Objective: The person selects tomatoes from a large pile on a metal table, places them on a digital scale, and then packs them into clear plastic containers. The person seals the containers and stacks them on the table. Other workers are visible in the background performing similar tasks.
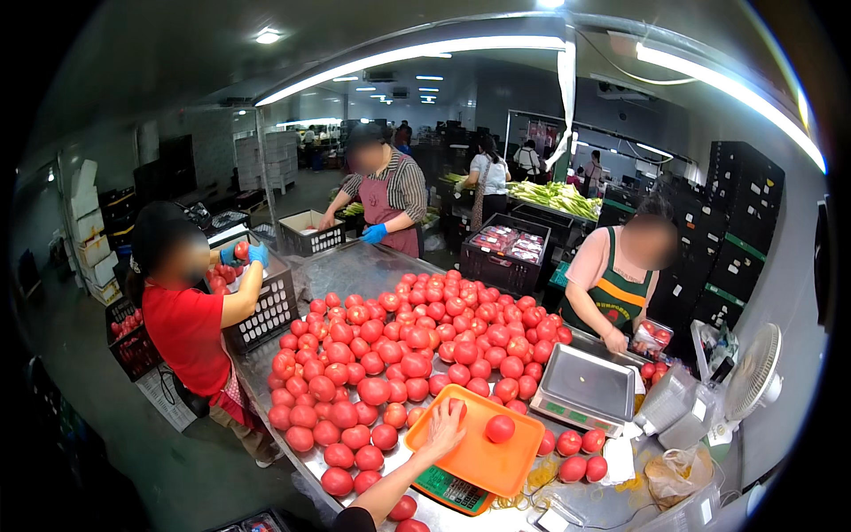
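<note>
My left hand (444, 429) reaches in from the bottom of the head view, its fingers curled over a red tomato (459, 407) on an orange plastic tray (492, 469). The hand covers most of that tomato. Another tomato (500, 429) sits uncovered on the right half of the tray. The tray rests tilted on a digital weighing scale (452, 491) with a green panel and a keypad. Left of and beyond the tray spreads a large heap of tomatoes (389, 349). My right hand is out of view.
A metal-topped table (332, 266) bears everything. Right of the tray stand a second scale (588, 386), loose tomatoes (572, 443), rubber bands (542, 473), clear plastic boxes (668, 399) and a fan (754, 372). Co-workers stand around; one handles tomatoes over a black crate (269, 316).
</note>
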The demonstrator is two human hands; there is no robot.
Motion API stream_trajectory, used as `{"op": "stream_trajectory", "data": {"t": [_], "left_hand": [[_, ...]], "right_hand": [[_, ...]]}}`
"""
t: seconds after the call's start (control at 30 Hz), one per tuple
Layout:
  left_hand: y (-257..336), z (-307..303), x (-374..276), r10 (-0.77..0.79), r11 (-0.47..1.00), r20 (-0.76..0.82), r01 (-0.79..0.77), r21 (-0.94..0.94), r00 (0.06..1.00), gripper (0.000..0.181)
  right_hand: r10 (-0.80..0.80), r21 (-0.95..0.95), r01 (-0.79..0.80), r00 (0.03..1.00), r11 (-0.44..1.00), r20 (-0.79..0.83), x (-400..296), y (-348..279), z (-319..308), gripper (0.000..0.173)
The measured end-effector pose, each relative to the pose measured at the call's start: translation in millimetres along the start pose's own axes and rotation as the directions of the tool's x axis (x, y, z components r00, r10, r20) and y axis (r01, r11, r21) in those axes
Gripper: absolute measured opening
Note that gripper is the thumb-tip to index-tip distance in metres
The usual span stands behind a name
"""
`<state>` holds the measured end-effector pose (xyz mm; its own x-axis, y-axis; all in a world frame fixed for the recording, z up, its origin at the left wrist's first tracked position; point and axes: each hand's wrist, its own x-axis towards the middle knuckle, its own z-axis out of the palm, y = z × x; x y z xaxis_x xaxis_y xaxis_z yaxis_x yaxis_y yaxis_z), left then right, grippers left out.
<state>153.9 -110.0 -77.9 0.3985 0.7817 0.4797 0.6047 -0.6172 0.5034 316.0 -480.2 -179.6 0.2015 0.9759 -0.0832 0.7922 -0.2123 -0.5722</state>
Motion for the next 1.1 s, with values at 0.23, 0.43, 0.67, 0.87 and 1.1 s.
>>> {"op": "stream_trajectory", "data": {"t": [0.23, 0.43, 0.67, 0.87, 1.1], "left_hand": [[-32.1, 27.1, 14.5, -0.001, 0.999, 0.038, 0.003, -0.053, 0.999, 0.064], [-20.3, -1.2, -7.9, -0.237, 0.587, 0.260, 0.351, -0.730, 0.936, 0.054], [44.8, -35.5, -99.9, 0.061, 0.241, 0.648, 0.619, -0.747, 0.759, 0.052], [80.1, 13.8, -143.2, 0.446, 0.617, 0.797, 0.505, -0.604, 0.409, 0.047], [121.9, 39.2, -168.3, 0.544, 0.716, 0.758, 0.272, -0.643, 0.360, 0.042]], "right_hand": [[-0.323, -0.228, 0.231, 0.741, 0.946, -0.589, 193.0, -141.0, -114.1, 0.066], [-0.195, -0.096, 0.170, 0.881, 0.981, -0.431, 282.3, -136.2, -72.6, 0.062], [0.113, 0.773, 0.151, 0.954, 0.616, -0.276, 168.1, -99.9, -99.9, 0.052], [0.175, 0.432, -0.251, 0.962, 0.866, 0.209, -44.8, 15.9, -63.2, 0.067], [0.099, 0.206, -0.105, 0.994, 0.973, 0.040, -100.8, -10.8, -34.0, 0.063]]}}
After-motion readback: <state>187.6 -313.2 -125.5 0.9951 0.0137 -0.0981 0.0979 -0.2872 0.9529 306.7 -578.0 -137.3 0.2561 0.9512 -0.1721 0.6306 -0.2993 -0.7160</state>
